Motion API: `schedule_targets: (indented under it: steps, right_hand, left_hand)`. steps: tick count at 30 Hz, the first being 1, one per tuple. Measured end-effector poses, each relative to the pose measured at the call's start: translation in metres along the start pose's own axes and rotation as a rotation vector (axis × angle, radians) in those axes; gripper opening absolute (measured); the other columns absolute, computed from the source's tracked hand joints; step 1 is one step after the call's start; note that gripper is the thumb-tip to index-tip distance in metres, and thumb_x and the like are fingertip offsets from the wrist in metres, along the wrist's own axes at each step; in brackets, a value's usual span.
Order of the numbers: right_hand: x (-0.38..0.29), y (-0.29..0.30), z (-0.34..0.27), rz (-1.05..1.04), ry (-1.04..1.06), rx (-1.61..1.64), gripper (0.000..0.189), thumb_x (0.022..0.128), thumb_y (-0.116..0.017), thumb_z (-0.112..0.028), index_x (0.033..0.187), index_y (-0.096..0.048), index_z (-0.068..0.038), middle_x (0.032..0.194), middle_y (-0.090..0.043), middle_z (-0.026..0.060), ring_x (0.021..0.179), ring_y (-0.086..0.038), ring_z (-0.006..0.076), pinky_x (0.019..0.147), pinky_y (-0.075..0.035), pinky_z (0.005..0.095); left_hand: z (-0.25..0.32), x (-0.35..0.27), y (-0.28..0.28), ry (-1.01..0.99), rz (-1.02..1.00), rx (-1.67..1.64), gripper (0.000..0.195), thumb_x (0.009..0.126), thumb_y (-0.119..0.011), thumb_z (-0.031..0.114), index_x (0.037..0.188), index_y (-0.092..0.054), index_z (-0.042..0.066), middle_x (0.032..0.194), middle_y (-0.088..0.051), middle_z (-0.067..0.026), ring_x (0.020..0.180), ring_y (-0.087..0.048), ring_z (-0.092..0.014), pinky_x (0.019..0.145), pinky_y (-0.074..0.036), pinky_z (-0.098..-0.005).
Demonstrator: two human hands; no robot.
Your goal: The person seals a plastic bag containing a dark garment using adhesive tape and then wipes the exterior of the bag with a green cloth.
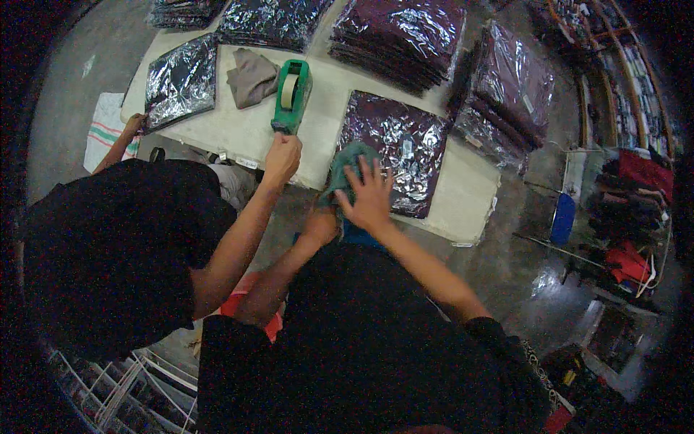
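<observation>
Before me on the pale table [466,200] lies a dark maroon folded garment in a clear plastic bag [417,163]. A green cloth [355,154] covers its lower left corner and hangs at the table edge. My right hand [371,198] rests on the cloth with its fingers spread. Just left and lower, my left hand [321,225] is at the cloth's hanging end; its fingers are partly hidden and blurred, so its grip is unclear. To the left stands a green tape dispenser [293,100] with a roll of tape, touched by a co-worker's hand [283,157].
A co-worker in black stands close on my left, one hand at another bagged garment [181,81]. A grey-brown cloth [252,78] lies beside the dispenser. Stacks of bagged garments [401,38] line the far side, with another stack [504,92] at the right. Clothes [629,190] hang or lie further right.
</observation>
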State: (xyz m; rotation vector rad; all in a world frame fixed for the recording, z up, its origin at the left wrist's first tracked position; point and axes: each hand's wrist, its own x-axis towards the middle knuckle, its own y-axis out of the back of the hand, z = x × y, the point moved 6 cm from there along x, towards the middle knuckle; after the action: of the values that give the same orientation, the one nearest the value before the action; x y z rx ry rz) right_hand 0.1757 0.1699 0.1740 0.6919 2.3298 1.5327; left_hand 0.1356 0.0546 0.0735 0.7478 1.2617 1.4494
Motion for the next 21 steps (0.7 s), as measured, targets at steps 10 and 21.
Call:
schedule_targets:
  steps: [10, 21]
  right_hand:
    - [0.089, -0.096, 0.028, 0.010, -0.023, -0.108, 0.059, 0.088, -0.052, -0.037, 0.142, -0.040, -0.015, 0.153, -0.018, 0.0191, 0.138, -0.020, 0.0441, 0.111, -0.014, 0.0586]
    - [0.265, -0.083, 0.156, -0.082, -0.132, 0.192, 0.056, 0.093, -0.045, -0.036, 0.140, -0.040, -0.006, 0.146, -0.034, 0.0202, 0.135, -0.032, 0.0383, 0.112, -0.023, 0.0461]
  left_hand:
    - [-0.006, 0.000, -0.013, 0.099, -0.174, -0.079, 0.072, 0.083, -0.062, 0.037, 0.138, -0.037, -0.003, 0.145, -0.035, -0.0208, 0.134, -0.035, -0.033, 0.111, -0.027, -0.0426]
    - [-0.006, 0.013, -0.006, -0.053, -0.221, -0.038, 0.079, 0.087, -0.058, 0.038, 0.145, -0.023, -0.003, 0.152, -0.019, -0.0211, 0.142, -0.020, -0.033, 0.114, -0.021, -0.0432]
